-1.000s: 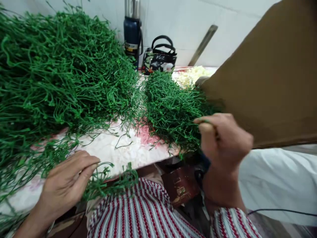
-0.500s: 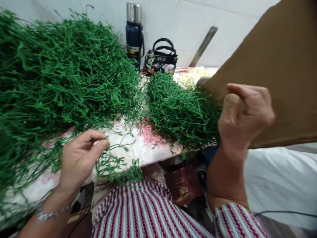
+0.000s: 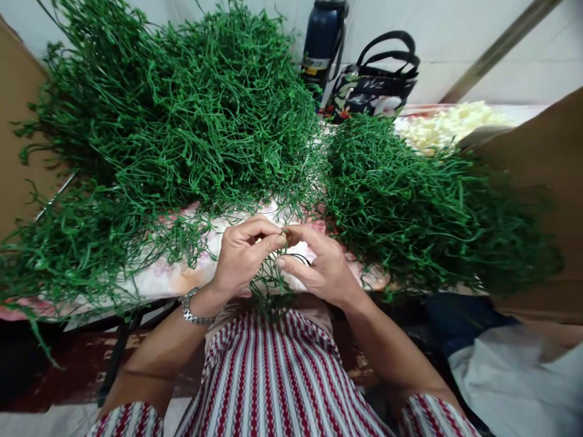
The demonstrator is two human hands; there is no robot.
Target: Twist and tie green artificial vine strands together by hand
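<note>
Green stems lie in a large heap (image 3: 195,115) at the left and in a smaller heap (image 3: 405,200) at the right. At the middle of the table's front edge, my left hand (image 3: 248,249) pinches a thin green stem between thumb and forefinger. Touching it at the fingertips is my right hand (image 3: 319,261), its thumb and forefinger apart in a curve around the stem. A small green bunch (image 3: 271,285) hangs below both hands, over the striped apron (image 3: 282,376).
A flowered cloth (image 3: 182,276) covers the table. Along the wall stand a dark blue flask (image 3: 319,48) and a black floral bag (image 3: 373,91). Pale yellow pieces (image 3: 455,124) lie behind the right heap. Brown cardboard (image 3: 546,152) rises at the right.
My right hand has come from the raised right side down to my left hand, and its fist has loosened. The view has shifted, showing more of the right heap.
</note>
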